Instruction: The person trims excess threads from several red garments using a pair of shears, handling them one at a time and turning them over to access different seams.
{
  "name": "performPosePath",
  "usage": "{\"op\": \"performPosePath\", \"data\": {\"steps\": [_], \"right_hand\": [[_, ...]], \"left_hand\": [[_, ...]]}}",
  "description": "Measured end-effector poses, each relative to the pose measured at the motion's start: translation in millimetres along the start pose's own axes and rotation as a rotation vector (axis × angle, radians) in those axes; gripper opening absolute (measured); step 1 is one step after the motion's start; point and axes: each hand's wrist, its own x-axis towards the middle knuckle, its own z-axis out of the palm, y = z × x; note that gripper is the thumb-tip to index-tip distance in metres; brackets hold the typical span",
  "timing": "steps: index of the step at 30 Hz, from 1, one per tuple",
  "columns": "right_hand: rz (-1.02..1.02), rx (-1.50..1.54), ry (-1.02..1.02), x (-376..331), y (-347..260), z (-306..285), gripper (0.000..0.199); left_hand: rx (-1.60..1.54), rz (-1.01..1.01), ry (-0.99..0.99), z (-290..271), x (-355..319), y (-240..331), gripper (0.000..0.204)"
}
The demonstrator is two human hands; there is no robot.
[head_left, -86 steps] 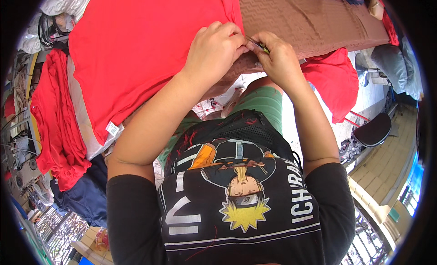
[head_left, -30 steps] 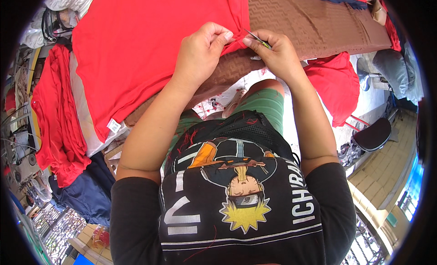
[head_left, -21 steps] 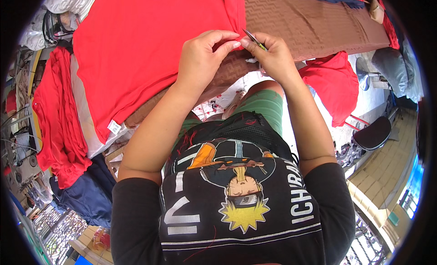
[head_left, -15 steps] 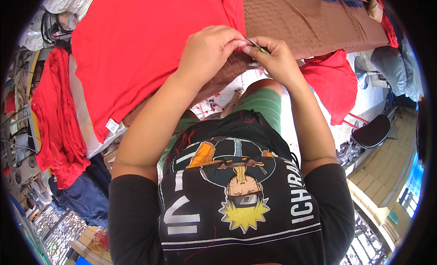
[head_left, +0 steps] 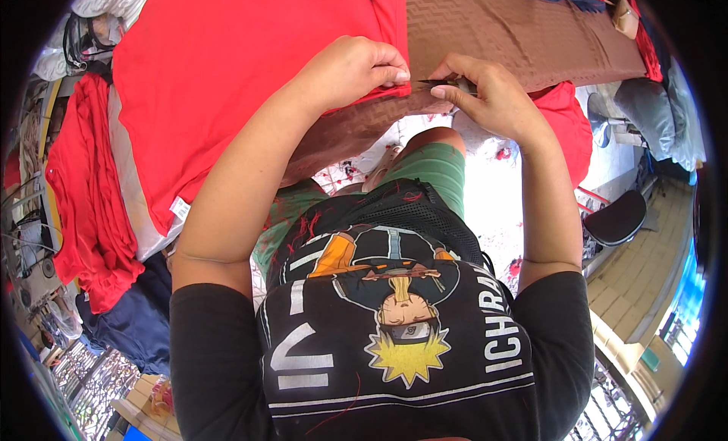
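Note:
A large red garment (head_left: 227, 84) lies spread over the table, with a white label (head_left: 180, 207) at its lower left corner. My left hand (head_left: 353, 73) is closed in a pinch on the garment's right edge near its lower corner. Just to the right, my right hand (head_left: 489, 96) is closed around small thread snips (head_left: 441, 82). Their thin dark tip points left, toward the pinched edge, a short gap from my left fingertips. The palm and fingers hide most of the snips' body.
Brown patterned cloth (head_left: 523, 35) covers the table. Red cloth (head_left: 91, 191) hangs at the left above a dark blue cloth (head_left: 140, 320). More red fabric (head_left: 569, 130) hangs beyond my right forearm, near a black stool seat (head_left: 618, 217). Thread scraps litter the floor.
My hands have moved apart. The right hand has shifted right and slightly down with the snips; the left has moved slightly up, and the garment's edge now shows between them.

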Motion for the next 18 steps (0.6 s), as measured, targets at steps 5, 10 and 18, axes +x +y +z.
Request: {"op": "performPosePath", "data": {"steps": [5,10,18], "right_hand": [[-0.055,0.029,0.019,4.7,-2.8,7.1,0.022],[-0.075,0.075,0.030,9.4,-3.9,13.2,0.021],[-0.107,0.067,0.006,10.8,-4.9,12.2,0.019]], "left_hand": [[0.005,-0.021,-0.003,-1.0,-2.0,4.8,0.017],[0.032,-0.014,0.008,0.6,-1.6,4.2,0.017],[0.110,0.023,0.052,4.6,-5.0,3.3,0.017]]}}
